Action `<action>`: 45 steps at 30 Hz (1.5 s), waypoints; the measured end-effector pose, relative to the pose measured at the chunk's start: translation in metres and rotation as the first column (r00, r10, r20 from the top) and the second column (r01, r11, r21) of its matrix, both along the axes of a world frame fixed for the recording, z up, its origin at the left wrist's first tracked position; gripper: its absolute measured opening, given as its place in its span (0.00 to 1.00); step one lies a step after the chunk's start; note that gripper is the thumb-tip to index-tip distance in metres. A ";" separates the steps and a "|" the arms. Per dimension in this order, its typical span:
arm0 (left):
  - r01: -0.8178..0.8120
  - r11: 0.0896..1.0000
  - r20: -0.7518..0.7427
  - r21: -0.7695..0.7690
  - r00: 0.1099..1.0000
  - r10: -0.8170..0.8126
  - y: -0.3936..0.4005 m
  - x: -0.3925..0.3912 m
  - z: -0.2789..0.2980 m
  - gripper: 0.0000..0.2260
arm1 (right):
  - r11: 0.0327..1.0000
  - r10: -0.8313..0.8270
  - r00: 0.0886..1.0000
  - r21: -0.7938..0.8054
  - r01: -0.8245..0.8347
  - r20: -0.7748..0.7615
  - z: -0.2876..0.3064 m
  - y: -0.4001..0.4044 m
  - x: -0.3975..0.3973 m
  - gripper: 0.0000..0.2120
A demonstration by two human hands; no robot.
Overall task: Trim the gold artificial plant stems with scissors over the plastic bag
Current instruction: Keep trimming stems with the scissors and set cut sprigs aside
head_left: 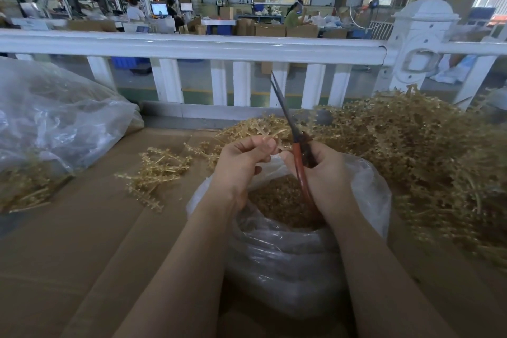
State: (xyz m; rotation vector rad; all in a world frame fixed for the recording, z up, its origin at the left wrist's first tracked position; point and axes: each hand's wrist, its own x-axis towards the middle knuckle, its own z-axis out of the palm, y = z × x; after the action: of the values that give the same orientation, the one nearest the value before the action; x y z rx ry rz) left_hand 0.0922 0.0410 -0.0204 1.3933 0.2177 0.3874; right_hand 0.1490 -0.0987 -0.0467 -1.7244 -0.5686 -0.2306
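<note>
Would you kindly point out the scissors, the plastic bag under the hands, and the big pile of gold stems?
scissors (pixel 297 158): head view, on the red handle.
plastic bag (pixel 285 263): head view, on its clear front wall.
pile of gold stems (pixel 417 145): head view, on the heap's middle.

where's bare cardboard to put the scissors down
Bare cardboard lies left of the open plastic bag, below the small stem cluster. Crowded: the big gold pile on the right, the full bag far left.
</note>
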 end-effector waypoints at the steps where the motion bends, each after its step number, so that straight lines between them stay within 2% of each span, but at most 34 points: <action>1: -0.023 1.000 0.022 0.009 0.999 0.023 0.000 0.000 0.000 0.10 | 0.998 -0.036 0.999 -0.045 0.037 0.031 0.000 -0.001 -0.001 0.07; 6: -0.092 0.994 0.093 0.054 0.992 0.087 0.004 -0.001 0.002 0.14 | 0.921 -0.153 0.973 -0.331 0.203 0.171 -0.002 -0.004 -0.003 0.23; 9: -0.100 0.991 0.117 0.086 0.989 0.090 0.006 -0.001 0.002 0.14 | 0.861 -0.200 0.950 -0.419 0.287 0.240 -0.001 -0.003 -0.005 0.26; 16: -0.088 0.994 0.128 0.064 0.989 0.079 0.008 -0.001 0.001 0.08 | 0.795 -0.216 0.928 -0.498 0.348 0.304 0.002 -0.004 -0.005 0.27; 25: -0.116 0.992 0.124 0.053 0.986 0.109 0.011 -0.002 0.001 0.15 | 0.737 -0.272 0.886 -0.510 0.443 0.376 0.003 -0.001 -0.009 0.23; 28: -0.114 0.993 0.111 0.039 0.988 0.109 0.011 -0.003 0.002 0.13 | 0.725 -0.285 0.871 -0.505 0.468 0.399 0.004 -0.001 -0.011 0.23; 45: -0.106 0.994 0.078 -0.023 0.991 0.108 0.007 -0.005 0.007 0.10 | 0.773 -0.243 0.902 -0.491 0.402 0.357 0.002 -0.001 -0.007 0.25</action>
State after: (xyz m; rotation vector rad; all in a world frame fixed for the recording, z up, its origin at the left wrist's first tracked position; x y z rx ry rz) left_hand 0.0870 0.0483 -0.0138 1.3486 0.2313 0.5269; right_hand 0.1418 -0.1000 -0.0444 -2.3898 -0.5653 -0.6110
